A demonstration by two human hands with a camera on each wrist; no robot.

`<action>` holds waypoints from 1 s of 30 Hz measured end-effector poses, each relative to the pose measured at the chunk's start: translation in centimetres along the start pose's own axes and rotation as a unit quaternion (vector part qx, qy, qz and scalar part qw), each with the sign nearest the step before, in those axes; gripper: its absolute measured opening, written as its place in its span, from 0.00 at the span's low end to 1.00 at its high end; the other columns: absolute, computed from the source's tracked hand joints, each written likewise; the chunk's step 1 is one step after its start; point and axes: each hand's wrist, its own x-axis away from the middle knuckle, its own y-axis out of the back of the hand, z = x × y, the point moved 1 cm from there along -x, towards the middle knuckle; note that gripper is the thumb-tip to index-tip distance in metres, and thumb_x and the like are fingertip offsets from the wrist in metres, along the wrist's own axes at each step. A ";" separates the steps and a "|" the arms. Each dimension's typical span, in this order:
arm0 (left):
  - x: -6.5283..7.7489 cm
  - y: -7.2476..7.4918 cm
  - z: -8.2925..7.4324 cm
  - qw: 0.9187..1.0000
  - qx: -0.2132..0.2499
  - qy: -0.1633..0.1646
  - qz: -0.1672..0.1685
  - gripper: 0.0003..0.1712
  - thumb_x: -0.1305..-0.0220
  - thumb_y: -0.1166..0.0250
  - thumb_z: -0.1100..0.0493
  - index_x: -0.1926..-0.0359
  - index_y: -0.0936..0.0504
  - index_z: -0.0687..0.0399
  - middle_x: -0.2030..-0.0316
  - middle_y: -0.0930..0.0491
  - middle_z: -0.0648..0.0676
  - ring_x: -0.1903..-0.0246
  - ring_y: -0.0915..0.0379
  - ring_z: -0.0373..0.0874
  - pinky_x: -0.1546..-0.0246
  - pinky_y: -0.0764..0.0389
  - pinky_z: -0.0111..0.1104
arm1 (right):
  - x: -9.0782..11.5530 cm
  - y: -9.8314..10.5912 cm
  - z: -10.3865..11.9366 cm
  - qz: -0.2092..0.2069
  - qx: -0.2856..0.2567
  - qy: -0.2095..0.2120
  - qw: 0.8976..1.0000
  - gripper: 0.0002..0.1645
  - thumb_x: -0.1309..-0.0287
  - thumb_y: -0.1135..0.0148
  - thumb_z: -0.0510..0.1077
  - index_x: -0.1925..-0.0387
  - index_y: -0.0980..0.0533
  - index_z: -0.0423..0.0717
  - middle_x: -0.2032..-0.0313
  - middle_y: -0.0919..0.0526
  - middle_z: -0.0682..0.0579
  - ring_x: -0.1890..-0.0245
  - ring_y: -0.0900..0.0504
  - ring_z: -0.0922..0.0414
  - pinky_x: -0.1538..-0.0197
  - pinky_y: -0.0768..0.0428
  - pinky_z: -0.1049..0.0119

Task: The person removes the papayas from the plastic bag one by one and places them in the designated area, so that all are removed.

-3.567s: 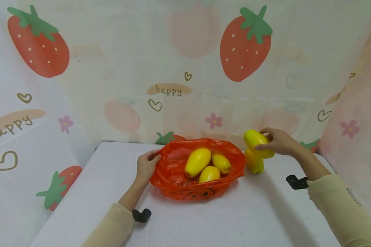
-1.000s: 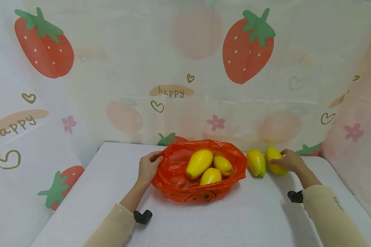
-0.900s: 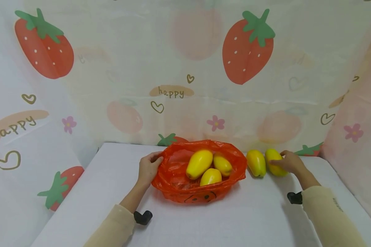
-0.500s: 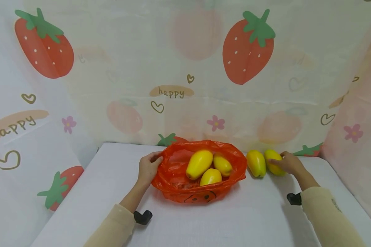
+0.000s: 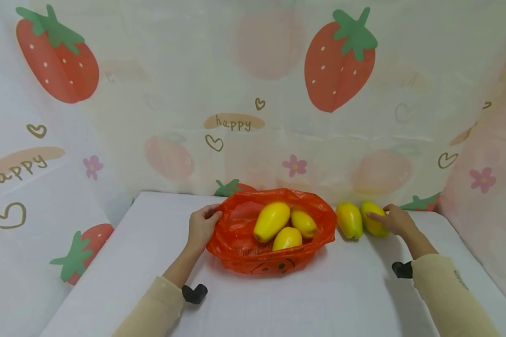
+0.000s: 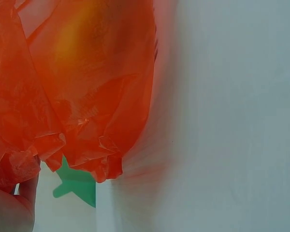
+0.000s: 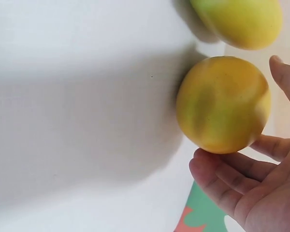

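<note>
In the head view my left hand [image 5: 201,229] pinches the left rim of a red plastic bag [image 5: 236,264] that lies wide-mouthed on the table. The left wrist view shows the bag's crumpled edge [image 6: 53,147] at that hand. Inside are three yellow papayas, the largest papaya [image 5: 271,222] leaning toward the back. My right hand [image 5: 398,222] is around the right side of another papaya [image 5: 373,220] standing on the table. In the right wrist view its fingers [image 7: 232,181] touch the papaya from one side, while the thumb [image 7: 284,79] stands apart. One more papaya [image 5: 349,221] stands between it and the bag.
The white table [image 5: 278,304] ends at the back against a curtain [image 5: 173,93] printed with strawberries and hearts. Similar printed cloth hangs at the left and right sides. Both wrists carry small black camera mounts, such as the left mount [image 5: 195,294].
My right hand has lowered the papaya from above the other one to the table at its right, then shifted it slightly left. My left hand still holds the bag's rim.
</note>
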 end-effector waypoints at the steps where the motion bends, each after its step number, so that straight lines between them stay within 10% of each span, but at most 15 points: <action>1: 0.0 0.0 0.0 1.000 0.000 0.001 0.000 0.17 0.30 0.42 0.60 0.43 0.19 0.57 0.48 0.18 0.60 0.52 0.24 0.51 0.44 0.19 0.43 | 0.0 0.0 0.0 -0.001 0.001 0.000 1.000 0.56 0.36 0.53 0.70 0.40 0.42 0.17 0.46 0.31 0.19 0.56 0.25 0.35 0.53 0.21 0.45; 30: -0.1 0.0 0.0 1.000 0.004 -0.009 0.000 0.17 0.30 0.42 0.61 0.43 0.20 0.58 0.48 0.18 0.62 0.52 0.23 0.52 0.45 0.19 0.43 | 1.2 2.8 0.8 -0.012 -0.034 -0.013 0.999 0.60 0.37 0.58 0.75 0.35 0.47 0.20 0.40 0.37 0.18 0.44 0.31 0.28 0.42 0.28 0.36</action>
